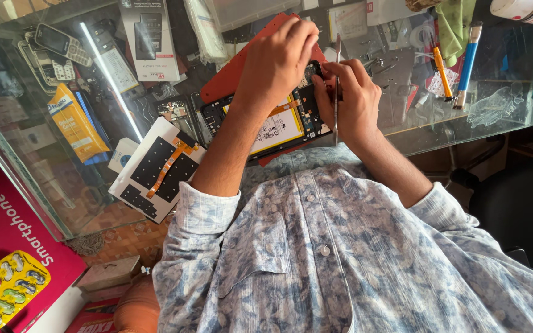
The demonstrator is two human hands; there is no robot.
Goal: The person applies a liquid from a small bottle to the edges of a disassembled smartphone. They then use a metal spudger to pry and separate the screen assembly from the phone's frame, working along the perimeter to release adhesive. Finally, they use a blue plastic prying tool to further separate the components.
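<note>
while both hands (279, 58) work an opened tablet (272, 126), yellow packet (78, 123) left

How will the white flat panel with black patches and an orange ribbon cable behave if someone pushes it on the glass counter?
The white flat panel with black patches and an orange ribbon cable looks thin, so probably light and somewhat flexible. It overhangs the glass counter edge, so a push could tip it off. The glass is smooth, so it likely slides easily.

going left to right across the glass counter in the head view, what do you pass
old keypad phones → yellow packet → white panel with black pads → left hand → opened phone → right hand with thin metal tool → orange-handled screwdriver → blue-handled tool
</note>
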